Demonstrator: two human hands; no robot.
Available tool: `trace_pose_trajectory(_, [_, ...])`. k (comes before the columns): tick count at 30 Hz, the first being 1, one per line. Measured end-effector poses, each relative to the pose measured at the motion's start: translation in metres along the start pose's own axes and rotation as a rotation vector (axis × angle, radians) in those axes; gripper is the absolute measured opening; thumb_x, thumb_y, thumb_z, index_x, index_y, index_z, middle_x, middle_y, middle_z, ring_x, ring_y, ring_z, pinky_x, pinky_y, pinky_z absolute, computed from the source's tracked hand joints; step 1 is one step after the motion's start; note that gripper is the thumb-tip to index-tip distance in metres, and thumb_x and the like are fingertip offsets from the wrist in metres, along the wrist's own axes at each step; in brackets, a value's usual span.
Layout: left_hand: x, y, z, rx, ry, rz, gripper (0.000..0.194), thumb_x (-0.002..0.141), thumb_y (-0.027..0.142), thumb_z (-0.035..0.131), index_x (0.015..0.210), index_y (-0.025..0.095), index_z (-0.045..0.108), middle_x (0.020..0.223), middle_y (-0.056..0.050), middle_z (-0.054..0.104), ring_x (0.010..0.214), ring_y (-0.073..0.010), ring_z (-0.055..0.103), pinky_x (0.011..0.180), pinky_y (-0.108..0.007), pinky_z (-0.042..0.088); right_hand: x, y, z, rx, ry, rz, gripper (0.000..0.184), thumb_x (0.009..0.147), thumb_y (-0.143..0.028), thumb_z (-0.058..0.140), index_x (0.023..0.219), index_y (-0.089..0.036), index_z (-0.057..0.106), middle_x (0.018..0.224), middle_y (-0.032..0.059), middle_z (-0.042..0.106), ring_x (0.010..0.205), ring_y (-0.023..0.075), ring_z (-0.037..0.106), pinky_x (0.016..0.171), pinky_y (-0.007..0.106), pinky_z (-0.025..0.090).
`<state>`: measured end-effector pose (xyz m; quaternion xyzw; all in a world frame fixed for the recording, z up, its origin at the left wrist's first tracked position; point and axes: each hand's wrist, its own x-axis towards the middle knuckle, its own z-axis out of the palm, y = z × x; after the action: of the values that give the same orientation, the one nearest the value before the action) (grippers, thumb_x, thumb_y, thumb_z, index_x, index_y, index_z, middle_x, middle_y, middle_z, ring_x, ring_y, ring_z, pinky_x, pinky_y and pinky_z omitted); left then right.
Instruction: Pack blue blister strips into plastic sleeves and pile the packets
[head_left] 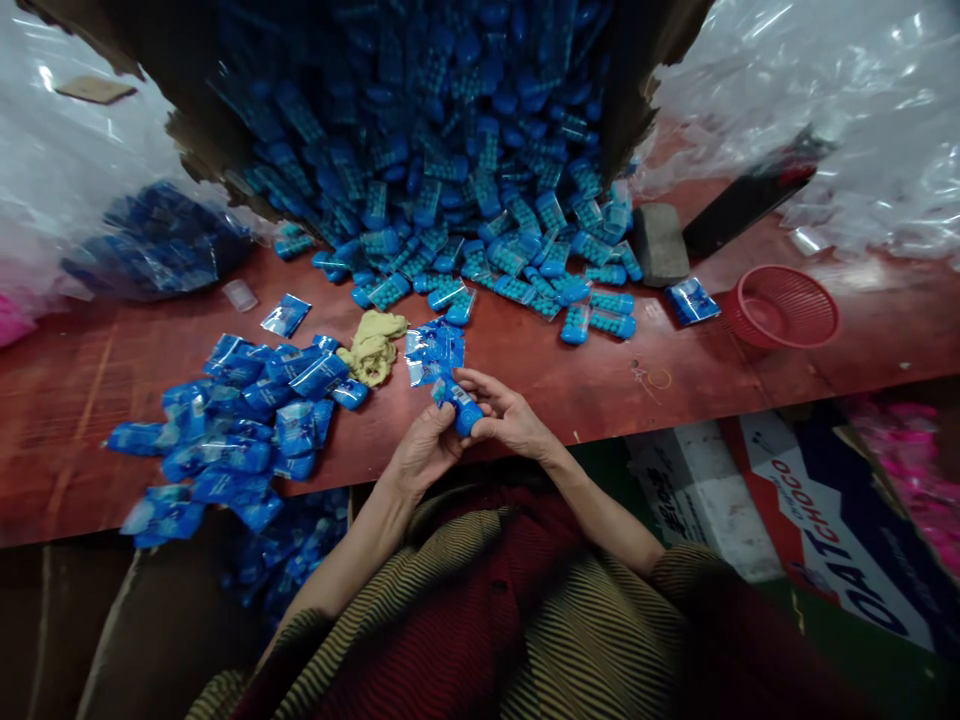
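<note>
Between my two hands, above the front edge of the red table, is a small blue-capped bottle (462,402) with a blue printed wrapper about part of it. My left hand (429,447) is closed on its left side, and my right hand (511,418) grips its capped end with fingers and thumb. Just beyond my fingers lie flat blue printed wrappers (435,348). To their left is a crumpled yellow-green cloth (372,346). Left of my hands, a heap of wrapped blue bottles (225,430) spreads to the table's edge.
A torn cardboard box (649,80) spills see-through bottles of blue balls (517,250) onto the table (525,370). On the right stand a grey block (661,245), a blue packet (691,301) and a red plastic basket (784,308). Printed cartons (825,540) lie below the edge.
</note>
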<state>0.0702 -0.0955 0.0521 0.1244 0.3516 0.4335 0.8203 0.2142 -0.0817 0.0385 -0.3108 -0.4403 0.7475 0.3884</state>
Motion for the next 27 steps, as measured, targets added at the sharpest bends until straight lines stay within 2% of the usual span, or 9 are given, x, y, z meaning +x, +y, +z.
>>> trace_pose_trajectory(4, [-0.001,-0.006,0.002,-0.03,0.064,0.063,0.023,0.072,0.028,0.072,0.089,0.014,0.065,0.079,-0.004,0.069,0.063,-0.0108,0.061,0.049,-0.018,0.045,-0.003,0.001,0.007,0.007,0.05,-0.016,0.069,0.066,-0.031,0.075,0.13,-0.032,0.048,0.125,0.0016,0.052,0.084,0.0125,0.058,0.063,0.024,0.058])
trace_pose_trajectory(10, [-0.002,-0.015,0.004,-0.035,0.084,0.121,0.023,0.073,0.033,0.072,0.085,0.014,0.066,0.076,-0.003,0.068,0.065,-0.0109,0.061,0.051,-0.018,0.045,-0.003,0.012,0.013,0.024,0.174,-0.05,0.066,0.062,-0.043,0.077,0.123,-0.028,0.056,0.121,0.0032,0.056,0.073,0.0101,0.056,0.056,0.02,0.056])
trace_pose_trajectory(12, [-0.003,-0.017,0.007,-0.034,0.098,0.124,0.023,0.074,0.033,0.071,0.086,0.015,0.067,0.077,-0.003,0.068,0.066,-0.0114,0.061,0.053,-0.019,0.047,-0.001,0.015,0.013,0.024,0.186,-0.053,0.066,0.063,-0.044,0.076,0.123,-0.028,0.055,0.118,0.0036,0.058,0.072,0.0107,0.057,0.054,0.02,0.054])
trace_pose_trajectory(14, [-0.005,-0.013,0.008,-0.028,0.113,0.113,0.021,0.076,0.032,0.069,0.089,0.015,0.066,0.08,-0.004,0.069,0.069,-0.0129,0.063,0.057,-0.021,0.05,0.001,0.017,0.012,-0.002,0.163,-0.069,0.067,0.065,-0.044,0.074,0.126,-0.027,0.053,0.116,0.004,0.059,0.079,0.0133,0.059,0.059,0.022,0.054])
trace_pose_trajectory(17, [-0.013,0.015,0.001,-0.058,0.201,0.163,0.025,0.084,0.038,0.058,0.091,0.017,0.066,0.082,-0.005,0.071,0.076,-0.0165,0.066,0.064,-0.025,0.054,0.003,0.018,0.009,-0.085,0.094,-0.144,0.065,0.072,-0.043,0.07,0.13,-0.024,0.049,0.115,0.0054,0.059,0.095,0.0165,0.058,0.079,0.029,0.052])
trace_pose_trajectory(19, [-0.023,0.046,-0.011,-0.13,0.315,0.323,0.039,0.089,0.049,0.041,0.092,0.018,0.065,0.083,-0.005,0.071,0.082,-0.0173,0.067,0.067,-0.026,0.055,0.004,0.02,0.007,-0.155,0.077,-0.172,0.06,0.078,-0.042,0.064,0.131,-0.023,0.047,0.114,0.0069,0.058,0.096,0.0156,0.057,0.086,0.032,0.048])
trace_pose_trajectory(22, [-0.039,0.088,-0.033,-0.165,0.465,0.569,0.054,0.092,0.055,0.023,0.091,0.019,0.063,0.083,-0.005,0.071,0.088,-0.0149,0.067,0.068,-0.022,0.054,0.008,0.022,0.006,-0.232,0.127,-0.133,0.051,0.082,-0.036,0.058,0.13,-0.022,0.047,0.108,0.0072,0.06,0.087,0.0134,0.058,0.083,0.033,0.048])
trace_pose_trajectory(24, [-0.043,0.101,-0.042,-0.037,0.524,0.591,0.051,0.092,0.053,0.026,0.089,0.018,0.062,0.078,-0.006,0.07,0.087,-0.016,0.066,0.072,-0.025,0.054,0.013,0.023,0.007,-0.268,0.169,-0.105,0.047,0.082,-0.031,0.057,0.127,-0.021,0.05,0.102,0.0058,0.061,0.085,0.0128,0.058,0.081,0.032,0.048])
trace_pose_trajectory(27, [-0.028,0.099,-0.045,0.432,0.576,0.653,0.036,0.085,0.049,0.048,0.101,0.019,0.059,0.089,-0.007,0.069,0.098,-0.021,0.063,0.086,-0.034,0.05,0.02,0.021,0.011,-0.351,0.195,-0.098,0.038,0.08,-0.028,0.057,0.117,-0.019,0.057,0.096,0.0044,0.063,0.085,0.0127,0.058,0.081,0.03,0.047])
